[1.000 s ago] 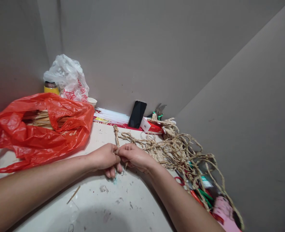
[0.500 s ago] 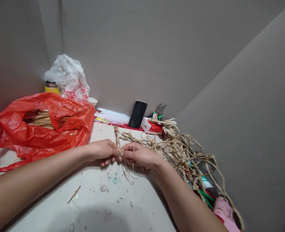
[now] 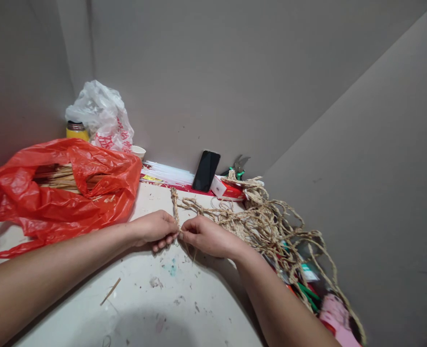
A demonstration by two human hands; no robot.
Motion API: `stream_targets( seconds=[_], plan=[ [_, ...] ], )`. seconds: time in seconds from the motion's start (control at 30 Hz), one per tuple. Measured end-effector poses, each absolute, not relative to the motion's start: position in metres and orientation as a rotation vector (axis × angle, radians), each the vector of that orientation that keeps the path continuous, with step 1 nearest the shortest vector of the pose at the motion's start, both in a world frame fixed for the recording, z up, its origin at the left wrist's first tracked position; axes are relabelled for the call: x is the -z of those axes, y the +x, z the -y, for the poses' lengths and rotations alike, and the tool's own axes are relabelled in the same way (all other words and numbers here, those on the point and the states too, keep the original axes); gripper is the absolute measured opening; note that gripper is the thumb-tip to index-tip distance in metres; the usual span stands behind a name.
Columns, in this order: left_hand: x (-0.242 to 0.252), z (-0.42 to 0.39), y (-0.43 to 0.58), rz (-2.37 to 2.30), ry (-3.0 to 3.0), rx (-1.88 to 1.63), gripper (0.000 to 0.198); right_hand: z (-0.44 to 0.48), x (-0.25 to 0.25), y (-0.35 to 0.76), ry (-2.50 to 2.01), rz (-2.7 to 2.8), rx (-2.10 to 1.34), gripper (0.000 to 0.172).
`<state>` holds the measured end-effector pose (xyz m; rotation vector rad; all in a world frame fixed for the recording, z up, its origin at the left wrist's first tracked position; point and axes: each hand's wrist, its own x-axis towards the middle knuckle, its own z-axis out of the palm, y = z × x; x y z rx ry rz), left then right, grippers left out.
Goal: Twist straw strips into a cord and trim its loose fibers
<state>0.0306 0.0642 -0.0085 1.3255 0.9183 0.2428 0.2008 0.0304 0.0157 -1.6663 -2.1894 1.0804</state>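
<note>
A tan braided straw cord (image 3: 175,202) runs down from its thicker far tip to my fingers, near the middle of the white table (image 3: 162,308). My left hand (image 3: 158,229) pinches the cord's near end from the left, fingers curled. Close against it, my right hand (image 3: 202,233) is closed on the same near end, thumb and index finger pressed together. A few thin loose strands hang below my right fingers, partly hidden by them. Another length of the cord leads off to a tangled heap of straw cord (image 3: 271,221) on the right.
A red plastic bag (image 3: 108,205) of dried stalks lies left. Behind it stand a white plastic bag (image 3: 99,106), a yellow jar (image 3: 76,131) and a white cup (image 3: 138,151). A phone (image 3: 206,170) leans on the wall beside green-handled pruners (image 3: 238,171). A stalk piece (image 3: 110,291) lies in front.
My right hand has rolled inward and lowered slightly at the cord's end, its fingers now more closed. The loose strands have shifted and show less. My left hand stays nearly in place.
</note>
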Motion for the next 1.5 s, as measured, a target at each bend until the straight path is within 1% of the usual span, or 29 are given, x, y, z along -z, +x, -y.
stream_targets(
  seconds=[0.13, 0.27, 0.37, 0.5, 0.53, 0.63, 0.67, 0.7, 0.83, 0.9, 1.07, 1.2, 1.27, 1.4, 1.5],
  plan=[
    [0.012, -0.065, 0.03, -0.95, 1.318, -0.271, 0.013, -0.024, -0.028, 0.202, -1.736, 2.15, -1.194, 0.014],
    [0.01, -0.062, 0.031, -0.936, 1.289, -0.282, 0.02, -0.014, -0.027, 0.192, -1.604, 2.104, -1.396, 0.016],
    [0.007, -0.061, 0.031, -0.896, 1.252, -0.274, 0.024, -0.009, -0.024, 0.187, -1.595, 2.144, -1.357, 0.016],
    [0.004, -0.061, 0.03, -0.843, 1.2, -0.284, 0.017, -0.013, -0.032, 0.194, -1.551, 2.111, -1.535, 0.019],
    [0.004, -0.061, 0.03, -0.834, 1.19, -0.285, 0.016, -0.016, -0.035, 0.198, -1.581, 2.079, -1.518, 0.022],
    [0.002, -0.062, 0.028, -0.802, 1.169, -0.275, 0.017, -0.027, -0.038, 0.207, -1.742, 1.973, -1.259, 0.029],
    [0.001, -0.063, 0.028, -0.782, 1.168, -0.27, 0.017, -0.03, -0.036, 0.209, -1.755, 1.947, -1.225, 0.03],
    [0.0, -0.063, 0.027, -0.76, 1.169, -0.268, 0.018, -0.032, -0.034, 0.211, -1.729, 1.929, -1.257, 0.03],
    [0.0, -0.064, 0.026, -0.725, 1.193, -0.283, 0.015, -0.038, -0.018, 0.211, -1.451, 1.81, -1.694, 0.035],
    [0.001, -0.064, 0.025, -0.74, 1.242, -0.28, 0.009, -0.039, -0.012, 0.21, -1.406, 1.745, -1.755, 0.036],
    [0.004, -0.064, 0.024, -0.855, 1.421, -0.262, 0.008, -0.043, -0.004, 0.202, -1.45, 1.645, -1.745, 0.031],
    [0.001, -0.063, 0.023, -0.886, 1.402, -0.215, 0.008, -0.04, 0.0, 0.191, -1.554, 1.555, -1.653, 0.026],
    [-0.002, -0.061, 0.023, -0.884, 1.38, -0.192, 0.009, -0.035, 0.002, 0.186, -1.622, 1.515, -1.559, 0.027],
    [-0.002, -0.051, 0.029, -0.891, 1.37, -0.173, 0.016, -0.021, 0.009, 0.174, -1.726, 1.395, -1.39, 0.031],
    [0.0, -0.043, 0.033, -0.893, 1.377, -0.194, 0.018, -0.015, 0.014, 0.166, -1.738, 1.293, -1.406, 0.022]
  ],
)
